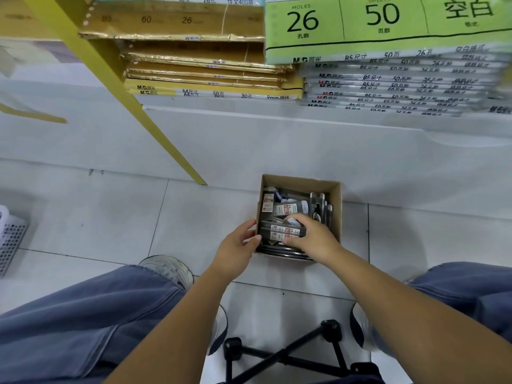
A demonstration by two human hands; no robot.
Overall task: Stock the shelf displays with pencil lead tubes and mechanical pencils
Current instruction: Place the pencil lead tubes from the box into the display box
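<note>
Nearest us, short of the small brown cardboard box [335, 206], a black metal folding frame [282, 353] is cut off by the lower edge. Our left hand [238, 245] grips the box's left wall, thumb at the rim and fingers curved along the outside. Our right hand [313, 236] is inside the box, fingers curled over and thumb under a few dark pencil lead tubes with white labels [277, 230]. It hides their right ends and the box's near wall. The label print is too small to read. Grey clipped things [321, 205] against the box's right wall could be pencils; we cannot tell. Beyond the box, stacked paper packs [388, 84] are blurred.
</note>
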